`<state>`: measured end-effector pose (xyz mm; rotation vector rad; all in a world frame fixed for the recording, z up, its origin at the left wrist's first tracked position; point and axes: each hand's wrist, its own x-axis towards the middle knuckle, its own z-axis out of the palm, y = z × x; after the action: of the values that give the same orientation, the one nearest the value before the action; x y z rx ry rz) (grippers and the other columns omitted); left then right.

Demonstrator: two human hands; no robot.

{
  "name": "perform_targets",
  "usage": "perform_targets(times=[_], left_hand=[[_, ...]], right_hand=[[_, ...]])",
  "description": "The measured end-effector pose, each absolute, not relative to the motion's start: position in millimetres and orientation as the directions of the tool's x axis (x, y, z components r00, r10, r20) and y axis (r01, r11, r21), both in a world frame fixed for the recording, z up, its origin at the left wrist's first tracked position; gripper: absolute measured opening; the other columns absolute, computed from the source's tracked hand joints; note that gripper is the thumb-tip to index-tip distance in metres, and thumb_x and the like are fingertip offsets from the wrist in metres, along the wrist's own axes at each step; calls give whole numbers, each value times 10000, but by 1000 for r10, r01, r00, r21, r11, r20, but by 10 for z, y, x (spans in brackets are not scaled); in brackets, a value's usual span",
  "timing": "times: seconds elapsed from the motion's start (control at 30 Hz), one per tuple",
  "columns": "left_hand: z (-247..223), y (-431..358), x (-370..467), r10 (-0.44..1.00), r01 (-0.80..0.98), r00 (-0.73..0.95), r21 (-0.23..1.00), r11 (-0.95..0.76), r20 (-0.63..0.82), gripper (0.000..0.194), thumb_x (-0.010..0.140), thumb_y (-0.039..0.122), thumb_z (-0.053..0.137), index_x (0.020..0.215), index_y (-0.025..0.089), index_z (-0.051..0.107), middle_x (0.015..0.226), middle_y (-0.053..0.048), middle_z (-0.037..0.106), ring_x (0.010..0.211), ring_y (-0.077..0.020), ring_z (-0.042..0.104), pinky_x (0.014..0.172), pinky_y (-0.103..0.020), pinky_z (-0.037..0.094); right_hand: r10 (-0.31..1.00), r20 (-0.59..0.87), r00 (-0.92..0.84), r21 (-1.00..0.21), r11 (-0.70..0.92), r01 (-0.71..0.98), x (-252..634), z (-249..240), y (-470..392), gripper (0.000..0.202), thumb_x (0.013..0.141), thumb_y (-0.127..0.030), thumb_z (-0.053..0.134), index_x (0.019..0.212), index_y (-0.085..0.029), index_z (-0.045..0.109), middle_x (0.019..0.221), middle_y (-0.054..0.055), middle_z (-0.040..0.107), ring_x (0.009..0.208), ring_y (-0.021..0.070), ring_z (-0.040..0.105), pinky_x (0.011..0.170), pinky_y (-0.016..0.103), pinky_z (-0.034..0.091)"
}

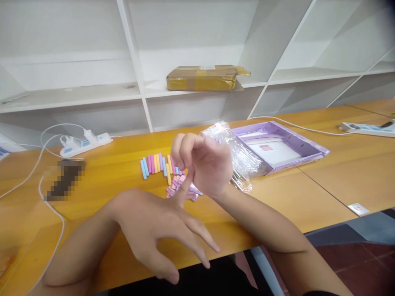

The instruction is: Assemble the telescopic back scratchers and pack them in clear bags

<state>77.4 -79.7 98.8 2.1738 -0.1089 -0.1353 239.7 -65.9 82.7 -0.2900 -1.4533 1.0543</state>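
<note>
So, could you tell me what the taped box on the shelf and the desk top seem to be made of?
Box: most likely brown cardboard, its yellowish tape glossy and a corner torn ragged. Desk top: looks like wood or a wood-look laminate, smooth and slightly shiny, with faint grain.

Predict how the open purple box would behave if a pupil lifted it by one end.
The purple box would probably keep its shape, as its walls stand straight. The flat white piece inside might slide, since no lid covers it. The clear plastic packaging against its left side may drag along.
</note>
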Motion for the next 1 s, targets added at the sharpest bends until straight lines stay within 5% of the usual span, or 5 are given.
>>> perform_targets(times=[0.23, 0.4, 0.5, 0.6, 1.0], left_hand=[[1181, -803, 592, -53, 54, 994, 850, -523, -96, 548, 824, 603, 825, 1309, 352, 781, 1426, -40, 734, 1194, -323, 756, 1290, -461, 381], [1479, -533, 189, 309, 30, 929, 789, -614, 205, 286, 1043, 378, 617, 1282, 297, 752, 1300, -47, 771, 1190, -253, 726, 1118, -430, 556], [1385, -445, 219, 603, -219, 560, 803, -554, 568, 367, 1050, 508, 526, 1255, 270, 715, 1268, -45, 747, 1192, -253, 696, 1073, -446, 577], [1254, -494, 381, 608, -338, 577, 837, -430, 546, 481, 975, 629, 549, 1200, 235, 706, 1210, -90, 753, 1185, -322, 702, 1029, -510, 590], [1149, -750, 578, 436, -159, 868, 965, -208, 237, 807, 992, 785, 187, 1036, 175, 712, 866, -159, 778, 706, -260, 738, 444, -306, 460]], right_hand=[[643, 713, -280, -691, 576, -437, 2317, 803, -737, 492, 1056, -559, 349, 693, -268, 506, 657, 44, 551, 684, 216, 571, 725, 425, 565], [452, 886, -99, -461, 883, -94, 2371, 739, -659, 424, 1066, -511, 369, 912, -226, 644, 1139, 116, 679, 1027, 259, 656, 929, 497, 566], [193, 893, -408, -145, 979, 146, 2289, 634, -650, 304, 1045, -420, 455, 1048, -229, 691, 1482, 104, 596, 1096, 263, 646, 943, 496, 560], [127, 677, -725, 66, 971, 231, 2174, 615, -738, 238, 996, -276, 550, 1155, -219, 719, 1590, 96, 551, 1137, 262, 643, 968, 469, 562], [307, 572, -760, -198, 952, 235, 2254, 509, -972, 586, 926, -247, 679, 1509, -243, 610, 1722, 0, 414, 1574, 280, 416, 1261, 351, 425]])
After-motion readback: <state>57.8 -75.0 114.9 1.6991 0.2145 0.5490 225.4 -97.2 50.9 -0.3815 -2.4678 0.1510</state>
